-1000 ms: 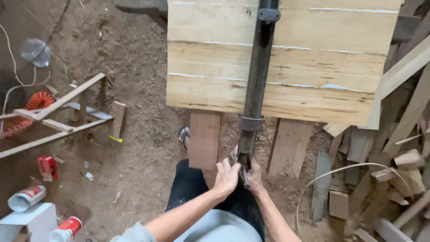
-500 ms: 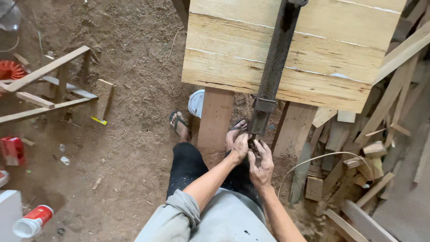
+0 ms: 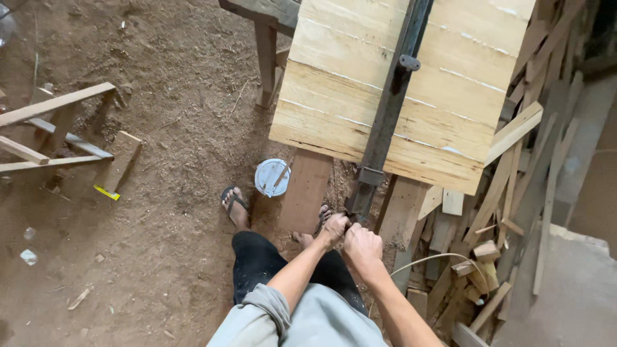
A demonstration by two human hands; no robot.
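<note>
A long dark metal bar clamp [image 3: 391, 106] lies across a panel of pale wooden boards [image 3: 334, 83] set edge to edge on a workbench. Its near end hangs past the panel's front edge. My left hand [image 3: 334, 227] and my right hand [image 3: 362, 244] are both closed around the clamp's screw handle at that near end, side by side, just below the panel edge. The handle itself is mostly hidden by my fingers. My legs in dark trousers and sandalled feet [image 3: 234, 204] stand below the bench.
A white round container [image 3: 272, 177] with a stick in it sits on the sawdust floor by a bench leg [image 3: 306, 190]. Scrap wood offcuts [image 3: 479, 257] pile up at the right. A wooden frame [image 3: 54, 128] lies at the left.
The view has swung left and down, so the panel sits further right and the cans at the lower left have left the frame. Both hands stay on the clamp handle, turned slightly.
</note>
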